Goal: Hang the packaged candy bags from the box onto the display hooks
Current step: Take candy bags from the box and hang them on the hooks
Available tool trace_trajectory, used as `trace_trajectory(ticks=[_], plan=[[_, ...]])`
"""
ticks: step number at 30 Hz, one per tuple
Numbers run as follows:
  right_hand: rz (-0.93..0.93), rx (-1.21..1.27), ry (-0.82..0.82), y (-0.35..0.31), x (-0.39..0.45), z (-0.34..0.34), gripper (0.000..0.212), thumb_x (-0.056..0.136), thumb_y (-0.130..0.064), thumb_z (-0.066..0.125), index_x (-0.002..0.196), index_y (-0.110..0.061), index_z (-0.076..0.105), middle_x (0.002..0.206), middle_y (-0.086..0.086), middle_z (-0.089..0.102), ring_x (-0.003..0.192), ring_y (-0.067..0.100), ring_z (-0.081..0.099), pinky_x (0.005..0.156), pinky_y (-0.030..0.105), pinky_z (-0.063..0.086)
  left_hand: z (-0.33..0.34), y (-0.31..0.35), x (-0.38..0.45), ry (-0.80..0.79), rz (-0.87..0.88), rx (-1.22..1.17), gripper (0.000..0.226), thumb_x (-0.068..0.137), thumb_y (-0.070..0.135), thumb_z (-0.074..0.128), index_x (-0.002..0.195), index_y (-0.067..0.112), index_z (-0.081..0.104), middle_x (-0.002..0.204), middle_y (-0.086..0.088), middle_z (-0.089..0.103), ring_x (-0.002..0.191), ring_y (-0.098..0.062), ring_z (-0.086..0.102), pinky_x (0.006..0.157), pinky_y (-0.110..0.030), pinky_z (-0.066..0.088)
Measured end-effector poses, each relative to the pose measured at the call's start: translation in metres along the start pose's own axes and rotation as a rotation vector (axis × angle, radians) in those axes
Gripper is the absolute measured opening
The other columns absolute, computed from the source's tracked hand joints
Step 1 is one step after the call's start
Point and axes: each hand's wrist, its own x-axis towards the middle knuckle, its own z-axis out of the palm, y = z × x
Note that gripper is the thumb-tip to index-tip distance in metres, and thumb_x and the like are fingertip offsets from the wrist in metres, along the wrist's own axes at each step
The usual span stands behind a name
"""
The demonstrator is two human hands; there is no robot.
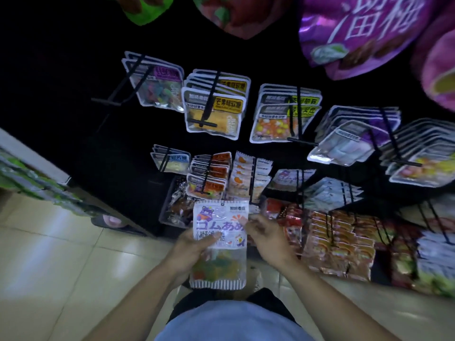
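Candy bag (pixel 219 239) pinched at both side edges by left hand (pixel 189 252) and right hand (pixel 268 238), below hooks (pixel 253 178).

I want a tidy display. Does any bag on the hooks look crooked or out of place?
Nothing stands out. The bags hang in neat stacks on their hooks. The one loose candy bag is simply held by the left hand and right hand, not yet hung.

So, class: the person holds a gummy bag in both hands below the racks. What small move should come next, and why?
Probably lift the gummy bag up and to the right, toward the hook with matching bear-print bags. The left hand and right hand both grip it, its hang hole is at the top edge, and it hangs on no hook yet.
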Motion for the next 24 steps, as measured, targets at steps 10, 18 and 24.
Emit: trace_trajectory(ticks=[10, 18, 24], plan=[[0.189, 0.464, 0.177, 0.034, -0.044, -0.026, 0.024, 0.093, -0.027, 0.073, 0.091, -0.004, 0.069, 0.081, 0.005, 0.071, 0.079, 0.008, 0.067, 0.074, 0.014, 0.049, 0.035, -0.035, 0.031, -0.107, -0.138, 0.161, 0.115, 0.057, 0.067, 0.092, 0.149, 0.017, 0.046, 0.130, -0.015, 0.071, 0.112, -0.036, 0.069, 0.107, -0.059, 0.049], [0.270, 0.518, 0.204, 0.059, -0.059, -0.067, 0.018, 0.093, -0.027, 0.074, 0.089, -0.011, 0.068, 0.078, -0.014, 0.071, 0.081, -0.008, 0.068, 0.090, 0.008, 0.045, 0.093, -0.035, 0.023, -0.192, -0.165, 0.159, 0.121, 0.064, 0.066, 0.088, 0.156, 0.014, 0.029, 0.111, -0.012, 0.076, 0.101, -0.038, 0.075, 0.113, -0.055, 0.044], [0.333, 0.480, 0.088, 0.104, -0.059, -0.114, 0.068, 0.078, -0.048, 0.085, 0.134, -0.018, 0.061, 0.137, -0.003, 0.064, 0.118, 0.016, 0.064, 0.108, 0.037, 0.049, 0.156, -0.063, 0.009, -0.038, -0.124, 0.151, 0.070, 0.093, 0.050, 0.066, 0.151, 0.020, 0.042, 0.143, -0.005, 0.057, 0.113, -0.021, 0.063, 0.106, -0.039, 0.042]])
